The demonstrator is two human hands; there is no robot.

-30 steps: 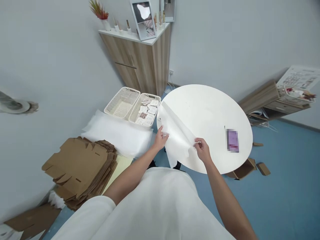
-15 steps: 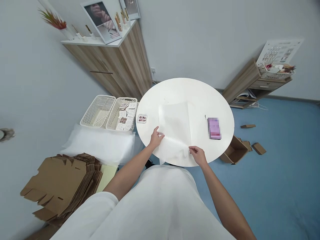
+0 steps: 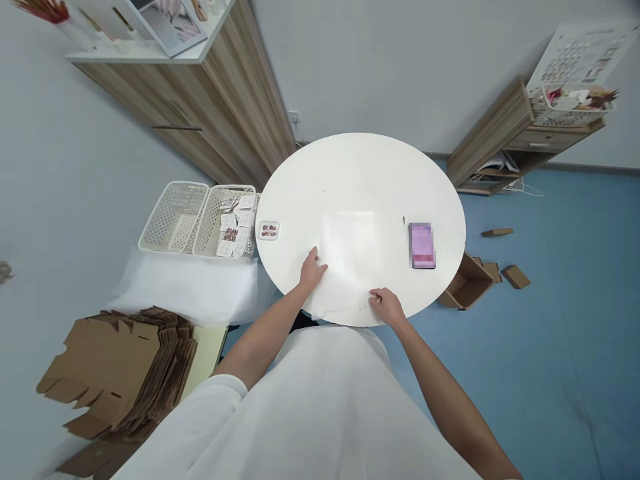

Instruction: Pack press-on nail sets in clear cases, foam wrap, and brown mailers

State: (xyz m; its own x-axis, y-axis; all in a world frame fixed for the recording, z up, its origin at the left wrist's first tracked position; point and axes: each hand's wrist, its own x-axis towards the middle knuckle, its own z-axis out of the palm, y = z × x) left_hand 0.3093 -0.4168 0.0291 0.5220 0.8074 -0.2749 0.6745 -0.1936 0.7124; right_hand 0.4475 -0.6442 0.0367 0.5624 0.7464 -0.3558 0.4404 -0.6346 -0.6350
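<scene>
A thin, translucent white sheet (image 3: 345,267) lies on the front part of the round white table (image 3: 365,160), its edges hard to make out. On its left side rests my left hand (image 3: 312,270), thumb and fingers apart. My right hand (image 3: 387,305) is near the sheet's front right part, fingers curled and thumb close to the index finger; whether a bit of sheet is between them is too small to tell. A small clear tray of reddish pieces (image 3: 269,231) is at the table's left edge. A purple box (image 3: 423,245) sits on the right.
Two white baskets (image 3: 174,217), one with cards (image 3: 235,223), stand left of the table, above white sheets (image 3: 190,283). Flattened cardboard boxes (image 3: 105,360) are stacked at lower left. An open brown box (image 3: 467,283) is on the floor at right. Wooden cabinets stand behind.
The sheet's back edge, raised and visible before, now lies flat and hardly shows. My right hand has shifted slightly left. The camera view has moved, so the surroundings sit differently.
</scene>
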